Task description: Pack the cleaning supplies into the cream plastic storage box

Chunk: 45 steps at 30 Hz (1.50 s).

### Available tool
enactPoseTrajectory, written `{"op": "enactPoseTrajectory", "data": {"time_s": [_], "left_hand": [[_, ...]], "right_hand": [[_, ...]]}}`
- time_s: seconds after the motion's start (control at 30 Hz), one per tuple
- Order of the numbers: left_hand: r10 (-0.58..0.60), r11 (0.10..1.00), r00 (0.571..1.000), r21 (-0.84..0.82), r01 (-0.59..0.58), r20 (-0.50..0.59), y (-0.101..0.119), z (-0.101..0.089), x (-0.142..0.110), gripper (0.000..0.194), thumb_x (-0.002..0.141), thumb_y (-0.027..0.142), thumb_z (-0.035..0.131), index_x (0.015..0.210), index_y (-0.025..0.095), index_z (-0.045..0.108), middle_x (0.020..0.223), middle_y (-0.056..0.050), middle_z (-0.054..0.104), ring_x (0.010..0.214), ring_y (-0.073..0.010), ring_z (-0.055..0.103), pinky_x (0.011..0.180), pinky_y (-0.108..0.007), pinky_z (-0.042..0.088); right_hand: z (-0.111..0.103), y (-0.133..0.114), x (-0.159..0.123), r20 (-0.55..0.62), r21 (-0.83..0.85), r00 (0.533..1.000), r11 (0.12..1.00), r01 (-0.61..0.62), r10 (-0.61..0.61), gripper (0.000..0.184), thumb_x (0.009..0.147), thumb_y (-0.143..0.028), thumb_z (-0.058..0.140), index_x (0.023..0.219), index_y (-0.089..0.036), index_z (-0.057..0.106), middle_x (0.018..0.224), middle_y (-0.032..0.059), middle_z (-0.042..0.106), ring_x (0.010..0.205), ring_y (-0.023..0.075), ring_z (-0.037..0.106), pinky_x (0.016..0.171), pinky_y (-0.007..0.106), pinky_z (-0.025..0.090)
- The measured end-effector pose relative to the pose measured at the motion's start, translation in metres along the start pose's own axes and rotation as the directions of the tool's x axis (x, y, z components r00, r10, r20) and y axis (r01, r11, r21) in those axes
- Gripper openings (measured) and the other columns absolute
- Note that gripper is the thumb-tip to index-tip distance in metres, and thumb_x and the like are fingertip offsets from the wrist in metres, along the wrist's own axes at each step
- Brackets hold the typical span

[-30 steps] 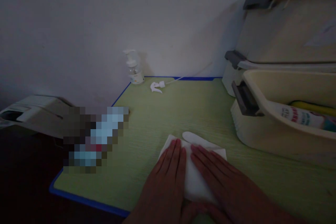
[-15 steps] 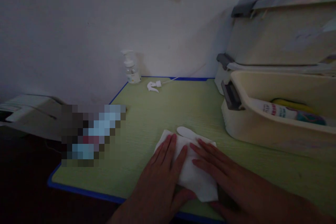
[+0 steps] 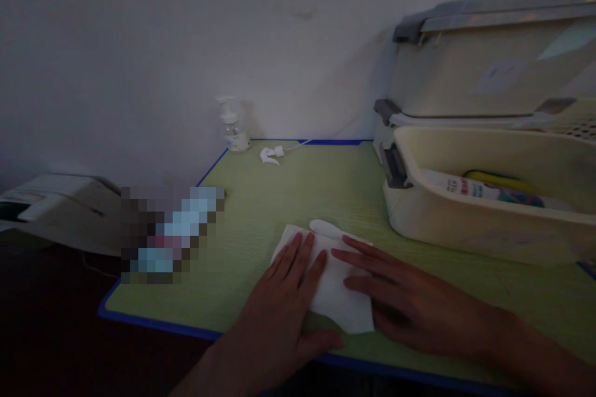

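A folded white cloth or paper towel (image 3: 342,307) lies on the green tabletop near its front edge. My left hand (image 3: 282,304) rests flat on its left part, fingers stretched and thumb apart over the table. From the right, my right hand (image 3: 405,288) touches the cloth with spread fingertips; its thumb is mostly hidden. A smooth white, rounded end of something (image 3: 323,227) sticks out past the cloth's far edge. The cloth or the hands hide the rest, so its kind cannot be told.
A cream bin (image 3: 465,229) with a white tube (image 3: 475,187) inside stands right, before a lidded box (image 3: 465,74). Near the wall are a pump bottle (image 3: 236,133) and a loose spray head (image 3: 271,154). A blurred-out item (image 3: 186,223) lies left. Blue trim (image 3: 158,325) edges the tabletop.
The view has shifted slightly. My right hand's fingers have spread and its thumb has drawn back from the cloth's near corner. My left hand stays flat on the cloth.
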<state>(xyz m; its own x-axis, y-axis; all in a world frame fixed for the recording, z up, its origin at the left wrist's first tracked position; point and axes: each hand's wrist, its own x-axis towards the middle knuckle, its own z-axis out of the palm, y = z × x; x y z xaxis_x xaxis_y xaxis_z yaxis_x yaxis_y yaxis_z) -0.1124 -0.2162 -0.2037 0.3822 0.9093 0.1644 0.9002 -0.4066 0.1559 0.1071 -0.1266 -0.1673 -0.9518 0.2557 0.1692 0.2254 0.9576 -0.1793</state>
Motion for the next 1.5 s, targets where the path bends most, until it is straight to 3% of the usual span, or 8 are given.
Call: {"op": "enactPoseTrajectory", "data": {"time_s": [0.3, 0.53, 0.73, 0.97, 1.1, 1.2, 1.37, 1.5], "left_hand": [[-0.020, 0.999, 0.999, -0.035, 0.022, 0.050, -0.003, 0.002, 0.001, 0.084, 0.081, 0.055, 0.055, 0.145, 0.017, 0.016, 0.152, -0.015, 0.011, 0.140, -0.0291, 0.007, 0.110, -0.050, 0.026], [0.023, 0.996, 0.999, -0.085, -0.019, 0.048, -0.011, -0.007, 0.005, 0.053, 0.092, 0.026, 0.042, 0.141, 0.014, 0.026, 0.150, -0.013, 0.023, 0.139, -0.0238, 0.015, 0.111, -0.046, 0.027], [0.056, 0.978, 0.998, -0.203, -0.049, 0.030, -0.030, -0.013, 0.005, 0.056, 0.082, 0.000, 0.033, 0.137, 0.010, 0.035, 0.143, -0.012, 0.037, 0.133, -0.0182, 0.033, 0.109, -0.038, 0.032], [0.012, 0.914, 0.997, -0.405, 0.017, 0.070, -0.038, -0.056, 0.011, 0.042, 0.091, 0.012, 0.031, 0.130, 0.015, 0.048, 0.131, -0.009, 0.054, 0.117, -0.0188, 0.053, 0.099, -0.034, 0.041], [-0.017, 0.853, 0.999, -0.521, 0.035, 0.041, -0.041, -0.085, 0.016, 0.034, 0.094, 0.026, 0.033, 0.113, 0.022, 0.062, 0.097, -0.002, 0.070, 0.089, -0.0160, 0.063, 0.075, -0.022, 0.047], [-0.123, 0.793, 0.991, -0.594, 0.133, 0.058, -0.043, -0.096, 0.020, 0.028, 0.089, 0.032, 0.042, 0.093, 0.019, 0.067, 0.077, 0.001, 0.066, 0.071, -0.0135, 0.059, 0.061, -0.018, 0.043], [-0.230, 0.592, 0.946, -0.739, 0.322, 0.228, -0.052, -0.085, 0.030, 0.026, 0.074, 0.039, 0.054, 0.077, 0.014, 0.061, 0.065, 0.002, 0.055, 0.057, -0.0106, 0.049, 0.049, -0.018, 0.036], [-0.241, 0.566, 0.916, -0.721, 0.401, 0.321, -0.063, -0.054, 0.043, 0.028, 0.070, 0.039, 0.054, 0.076, 0.012, 0.059, 0.063, 0.002, 0.050, 0.055, -0.0104, 0.045, 0.048, -0.019, 0.034]], "right_hand": [[0.010, 0.005, 0.002, -0.019, -0.154, 0.992, 0.981, 0.118, -0.122, 0.035, 0.091, -0.008, 0.040, 0.122, -0.010, 0.055, 0.129, 0.0154, 0.053, 0.122, 0.0239, 0.046, 0.100, 0.042, 0.039], [-0.006, 0.003, 0.016, -0.076, 0.043, 0.997, 0.999, 0.009, -0.006, 0.035, 0.092, -0.009, 0.033, 0.117, -0.007, 0.058, 0.116, 0.0147, 0.064, 0.106, 0.0193, 0.061, 0.093, 0.032, 0.047], [-0.018, 0.001, 0.029, -0.166, 0.184, 0.982, 0.981, -0.057, 0.088, 0.040, 0.085, -0.004, 0.032, 0.110, -0.011, 0.062, 0.106, 0.0111, 0.069, 0.095, 0.0185, 0.066, 0.085, 0.031, 0.051], [-0.039, -0.001, 0.036, -0.237, 0.293, 0.944, 0.944, -0.155, 0.229, 0.030, 0.091, -0.017, 0.035, 0.104, -0.017, 0.062, 0.097, 0.0052, 0.071, 0.084, 0.0169, 0.067, 0.074, 0.027, 0.052], [-0.056, -0.008, 0.039, -0.271, 0.354, 0.906, 0.909, -0.220, 0.325, 0.028, 0.092, -0.025, 0.036, 0.093, -0.020, 0.063, 0.076, 0.0007, 0.069, 0.062, 0.0137, 0.062, 0.055, 0.023, 0.047], [-0.063, -0.011, 0.038, -0.287, 0.407, 0.865, 0.870, -0.278, 0.411, 0.026, 0.090, -0.029, 0.040, 0.079, -0.019, 0.061, 0.065, 0.0001, 0.063, 0.056, 0.0130, 0.057, 0.049, 0.022, 0.042], [-0.044, 0.000, 0.036, -0.089, 0.598, 0.838, 0.702, -0.387, 0.538, 0.030, 0.088, -0.036, 0.036, 0.070, -0.019, 0.053, 0.059, -0.0008, 0.054, 0.052, 0.0125, 0.052, 0.047, 0.023, 0.041], [-0.013, 0.017, 0.037, -0.012, 0.440, 0.810, 0.730, -0.522, 0.586, 0.028, 0.086, -0.029, 0.034, 0.062, -0.020, 0.047, 0.055, -0.0012, 0.050, 0.048, 0.0119, 0.050, 0.044, 0.023, 0.038]]}}
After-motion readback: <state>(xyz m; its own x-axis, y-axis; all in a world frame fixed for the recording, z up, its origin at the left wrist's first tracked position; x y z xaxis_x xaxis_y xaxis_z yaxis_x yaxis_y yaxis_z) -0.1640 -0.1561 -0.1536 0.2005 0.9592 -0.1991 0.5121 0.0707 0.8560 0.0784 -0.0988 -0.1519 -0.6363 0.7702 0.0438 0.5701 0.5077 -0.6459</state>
